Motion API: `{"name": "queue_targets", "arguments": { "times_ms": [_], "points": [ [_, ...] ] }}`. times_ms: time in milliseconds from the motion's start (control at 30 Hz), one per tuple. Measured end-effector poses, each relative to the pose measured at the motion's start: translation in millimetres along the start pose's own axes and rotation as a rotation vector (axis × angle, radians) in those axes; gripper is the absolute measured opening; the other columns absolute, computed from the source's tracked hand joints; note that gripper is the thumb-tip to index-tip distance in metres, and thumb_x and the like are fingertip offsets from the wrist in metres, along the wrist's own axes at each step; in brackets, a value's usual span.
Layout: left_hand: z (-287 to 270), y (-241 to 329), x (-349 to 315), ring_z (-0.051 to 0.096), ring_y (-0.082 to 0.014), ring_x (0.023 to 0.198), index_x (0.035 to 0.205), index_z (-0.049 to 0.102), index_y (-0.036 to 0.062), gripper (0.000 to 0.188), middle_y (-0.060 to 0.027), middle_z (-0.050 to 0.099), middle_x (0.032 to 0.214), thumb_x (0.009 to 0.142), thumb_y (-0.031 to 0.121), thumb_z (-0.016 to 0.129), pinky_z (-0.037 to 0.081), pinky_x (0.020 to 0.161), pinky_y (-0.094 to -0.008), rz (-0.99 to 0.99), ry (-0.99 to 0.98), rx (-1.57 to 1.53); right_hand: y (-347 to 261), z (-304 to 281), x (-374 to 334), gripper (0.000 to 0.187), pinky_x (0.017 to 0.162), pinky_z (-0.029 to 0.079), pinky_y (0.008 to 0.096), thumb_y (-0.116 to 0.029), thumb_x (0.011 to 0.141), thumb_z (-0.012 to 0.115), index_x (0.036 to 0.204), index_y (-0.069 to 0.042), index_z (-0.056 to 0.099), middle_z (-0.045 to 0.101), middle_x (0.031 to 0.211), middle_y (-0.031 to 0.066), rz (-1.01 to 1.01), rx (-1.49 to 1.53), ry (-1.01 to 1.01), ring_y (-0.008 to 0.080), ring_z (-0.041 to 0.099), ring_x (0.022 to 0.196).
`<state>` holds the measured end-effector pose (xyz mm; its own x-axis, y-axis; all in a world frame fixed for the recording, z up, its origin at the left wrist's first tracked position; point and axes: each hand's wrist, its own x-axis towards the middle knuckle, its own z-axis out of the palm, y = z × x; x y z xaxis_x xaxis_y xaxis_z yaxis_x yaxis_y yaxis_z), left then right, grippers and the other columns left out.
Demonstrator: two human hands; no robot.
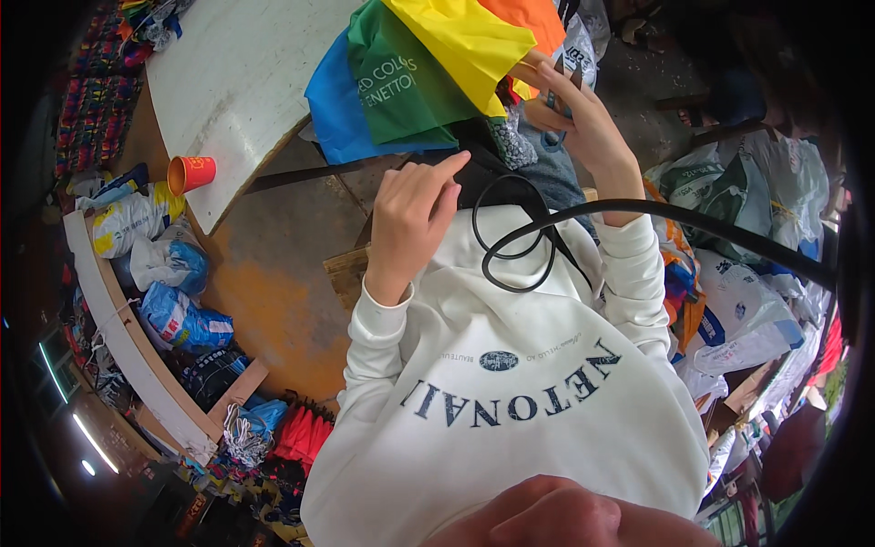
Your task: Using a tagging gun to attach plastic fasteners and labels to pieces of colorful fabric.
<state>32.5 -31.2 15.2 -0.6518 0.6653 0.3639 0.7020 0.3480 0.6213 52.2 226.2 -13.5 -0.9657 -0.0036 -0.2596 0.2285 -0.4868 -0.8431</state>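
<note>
A multicoloured umbrella canopy (410, 87) with blue, green, yellow and orange panels lies over the table's edge and my lap. My right hand (583, 118) is closed on small scissors (565, 80) with dark blades pointing away from me and blue handles. Its fingertips reach the yellow panel's edge. Just below the green panel is my left hand (415, 210), index finger stretched out, thumb apart from it and the other fingers curled. I see nothing held in it. Black cloth (483, 173) lies under the canopy.
A white table (228, 82) with a red paper cup (191, 173) at its edge stands at the left. Filled plastic bags (187, 314) lie lower left, more bags (743, 314) at the right. A black cable (693, 211) loops across in front of me.
</note>
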Motion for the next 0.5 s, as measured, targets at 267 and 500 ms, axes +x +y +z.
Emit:
{"name": "queue_targets", "arguments": {
  "times_ms": [267, 500],
  "points": [
    [-86, 85, 16, 0.049, -0.0124, 0.059, 0.106, 0.071, 0.0186, 0.037, -0.0004, 0.061, 0.079, 0.076, 0.000, 0.061, 0.034, 0.058, -0.0296, 0.471, 0.111, -0.705, 18, 4, 4, 0.047, 0.075, 0.034, 0.0223, -0.021, 0.099, 0.058, 0.140, -0.005, 0.043, 0.051, 0.094, -0.0011, -0.144, -0.531, 0.134, 0.0071, 0.044, 0.083],
    [-69, 104, 11, 0.049, -0.0162, 0.058, 0.101, 0.069, 0.0314, 0.040, -0.0025, 0.060, 0.079, 0.070, 0.005, 0.065, 0.033, 0.057, -0.0314, 0.535, 0.158, -0.799, 24, 11, -1, 0.046, 0.102, 0.036, 0.0282, -0.018, 0.099, 0.058, 0.138, -0.004, 0.039, 0.054, 0.128, 0.0094, -0.118, -0.477, 0.101, 0.0149, 0.051, 0.117]
  ]
}}
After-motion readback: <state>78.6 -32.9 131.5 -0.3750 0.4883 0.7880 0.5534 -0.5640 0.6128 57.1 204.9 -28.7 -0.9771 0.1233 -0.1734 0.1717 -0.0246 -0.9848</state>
